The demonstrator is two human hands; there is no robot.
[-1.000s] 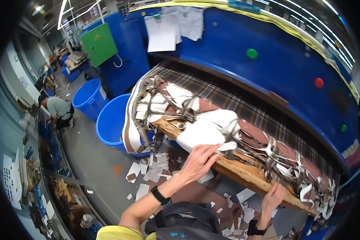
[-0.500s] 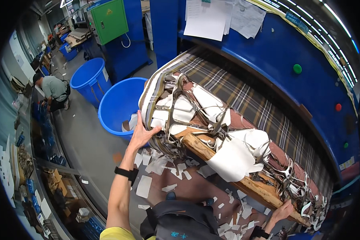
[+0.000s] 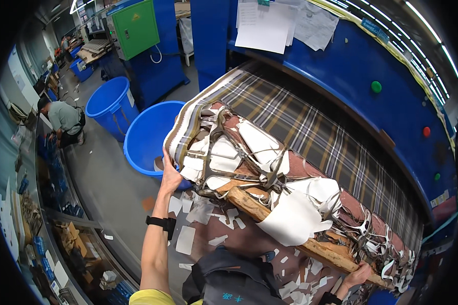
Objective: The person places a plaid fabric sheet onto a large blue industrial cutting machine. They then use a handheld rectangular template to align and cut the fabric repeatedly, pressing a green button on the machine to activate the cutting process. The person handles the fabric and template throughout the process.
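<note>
My left hand (image 3: pixel 171 175) is closed around the near left edge of the plaid fabric (image 3: pixel 310 127), which has a striped, layered border; some fingertips are hidden beneath it. At the lower right, my right hand (image 3: pixel 360 274) grips the edge of a long, worn wooden board (image 3: pixel 325 255). On the fabric and board lies a tangled heap of cut-out scraps: white sheet pieces (image 3: pixel 292 216), dark strip offcuts (image 3: pixel 216 134) and a reddish-brown layer (image 3: pixel 303 166). One large white piece droops over the board's near edge.
Two blue bins (image 3: pixel 148 134) (image 3: pixel 112 104) stand at the left. A blue machine (image 3: pixel 336 66) with coloured buttons spans the far side; a green control box (image 3: pixel 133 29) is behind the bins. White offcuts (image 3: pixel 185 240) litter the floor. A person (image 3: pixel 63 119) crouches by the left-hand shelving.
The fabric's left end has shifted left and slightly down with my left hand, whose thumb no longer spreads over the scraps. My right hand stays on the board, slightly lower. The view has shifted slightly.
</note>
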